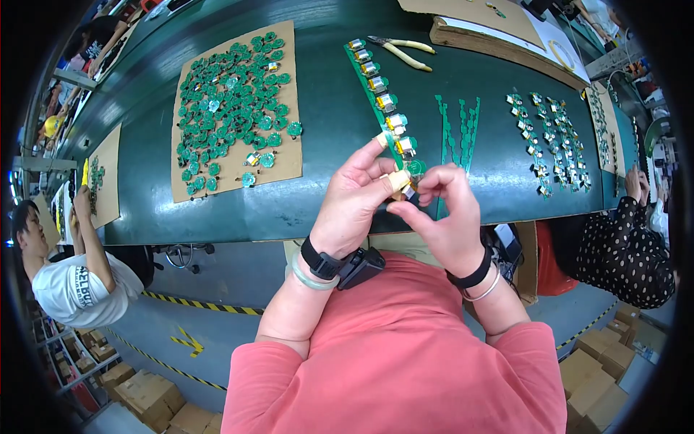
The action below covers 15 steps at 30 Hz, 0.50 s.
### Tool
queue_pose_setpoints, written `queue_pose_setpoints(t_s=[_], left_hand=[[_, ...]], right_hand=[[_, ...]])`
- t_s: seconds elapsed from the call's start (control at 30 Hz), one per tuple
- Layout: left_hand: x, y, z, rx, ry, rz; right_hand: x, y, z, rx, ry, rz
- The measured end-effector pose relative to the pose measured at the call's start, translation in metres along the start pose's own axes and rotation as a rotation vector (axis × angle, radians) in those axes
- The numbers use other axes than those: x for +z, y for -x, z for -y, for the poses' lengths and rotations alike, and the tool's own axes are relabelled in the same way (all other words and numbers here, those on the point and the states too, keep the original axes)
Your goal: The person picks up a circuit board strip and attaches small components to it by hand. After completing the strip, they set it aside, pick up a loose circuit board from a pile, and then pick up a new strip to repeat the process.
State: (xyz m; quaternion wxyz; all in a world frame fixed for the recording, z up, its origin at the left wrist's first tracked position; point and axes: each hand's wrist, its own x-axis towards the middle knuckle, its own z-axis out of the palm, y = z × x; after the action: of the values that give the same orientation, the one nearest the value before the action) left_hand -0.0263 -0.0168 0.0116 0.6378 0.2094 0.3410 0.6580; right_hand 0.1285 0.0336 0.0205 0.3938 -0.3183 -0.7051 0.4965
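Observation:
A long green circuit board strip (366, 88) slants toward me over the table, carrying a row of small silver battery cells (385, 101) with yellow tape at their edges. My left hand (348, 199) grips its near end, with pale covers on the thumb and one fingertip. Curled in from the other side, my right hand (454, 210) has its thumb and fingers closed around the strip's last cell and board. Its fingers partly hide what lies between them. Beyond the strip lie cutting pliers (403, 50) with cream handles. Narrow bare green strips (448, 132) rest to the right.
At left a cardboard sheet (290, 168) bears many round green boards (238, 108). Rows of boards with cells (546, 141) lie at right. A wooden-edged board (506, 49) stands at the back. People sit at left (87, 278) and right (614, 253) along the green table (318, 130).

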Motion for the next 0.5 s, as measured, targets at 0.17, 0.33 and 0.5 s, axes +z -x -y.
queue_pose_setpoints(t_s=[0.17, 0.33, 0.5], left_hand=[[0.0, -0.002, 0.002, 0.068, -0.021, -0.018], [-0.003, -0.002, 0.0, 0.107, -0.101, 0.001], [-0.002, 0.002, -0.002, 0.112, -0.192, 0.038]], right_hand=[[0.001, 0.001, 0.002, -0.171, 0.311, -0.014], [-0.01, -0.007, 0.011, -0.1, 0.358, 0.045], [-0.018, -0.011, 0.011, -0.048, 0.295, 0.09]])
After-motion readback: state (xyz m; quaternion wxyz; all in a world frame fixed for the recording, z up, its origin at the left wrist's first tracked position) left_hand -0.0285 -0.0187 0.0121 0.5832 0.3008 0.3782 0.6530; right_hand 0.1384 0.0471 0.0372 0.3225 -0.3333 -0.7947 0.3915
